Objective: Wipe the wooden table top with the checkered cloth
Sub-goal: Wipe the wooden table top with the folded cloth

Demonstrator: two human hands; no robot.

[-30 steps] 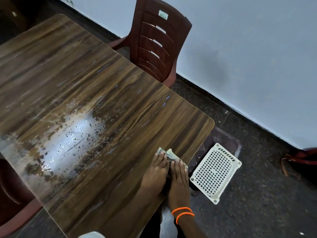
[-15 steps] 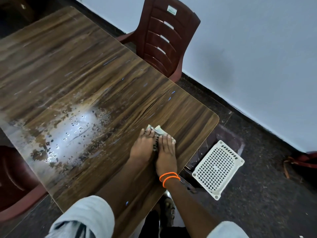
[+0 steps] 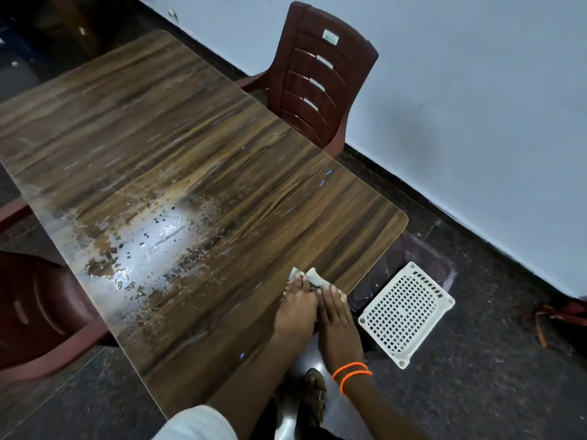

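One wooden table top filled most of the head view and serves as the landmark for all that follows. Its laminate carried a streaked brown grain; a wet patch with beaded droplets caught the light on the table's left-centre portion, and thin damp streaks ran along the grain further up. Behind the table's far right edge stood a pale, unmarked wall, meeting a dark speckled floor at a dark skirting line. A maroon plastic chair stood against the table's far right edge, and it bore a small white label with green lettering near the top of its backrest; the lettering appeared to read "DELUX", though it was small. A second maroon chair sat at the table's left edge, only partly in frame. On the floor just off the table's near right corner lay a white perforated plastic basket, turned upside down.

Both hands lay side by side on the table, close to its near right edge. The left hand and the right hand were flat, fingers extended, and pressed down on the checkered cloth, which showed only as a crumpled fold beyond the fingertips. Two orange bands circled the right wrist. Below the table's near edge a sandalled foot was visible on the floor.
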